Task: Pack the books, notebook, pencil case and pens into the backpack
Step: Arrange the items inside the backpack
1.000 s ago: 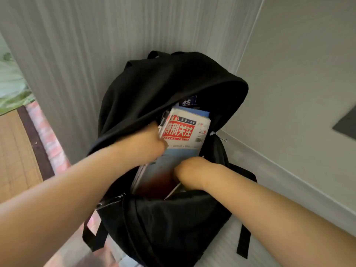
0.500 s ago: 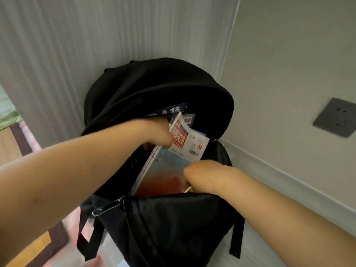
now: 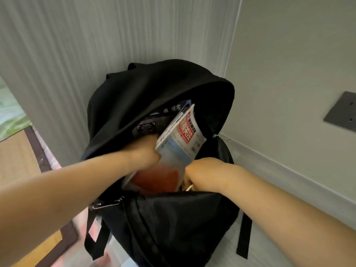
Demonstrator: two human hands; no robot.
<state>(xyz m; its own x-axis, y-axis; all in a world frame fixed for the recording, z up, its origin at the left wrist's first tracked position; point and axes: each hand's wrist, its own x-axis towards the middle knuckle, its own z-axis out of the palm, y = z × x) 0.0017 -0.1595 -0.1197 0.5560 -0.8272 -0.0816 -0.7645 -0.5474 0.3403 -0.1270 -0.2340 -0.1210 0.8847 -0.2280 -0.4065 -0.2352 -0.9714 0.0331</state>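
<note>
Backpack point(image 3: 173, 228) stands open against the wall corner, and everything here is placed relative to its mouth. Nearest the camera: the front panel of the bag, with a zipper pull point(image 3: 107, 203) hanging at the near-left end of the opening. Just past the near rim, the right hand point(image 3: 200, 170) dips into the right side of the mouth; fingers are hidden below the rim, so I cannot tell whether it is clenched on anything or just spreading the fabric. Something pale shows beside it, not identifiable. Left hand point(image 3: 146, 151) is in at the left side, curled around the left edge of the books point(image 3: 179, 141), a stack with a red-and-white cover on top. The stack is partly inside: its lower end is sunk in the middle of the mouth, its top end pokes out toward the far-right rim. The long axis runs from near-left, low, to far-right, high, tilted, not upright. The left hand is on the stack, so it's the driver; my read is that the next push goes down along that axis. Risk: the upper corner snags the flap point(image 3: 163, 89) arched over the far side. Notebook, pencil case and pens not visible.
</note>
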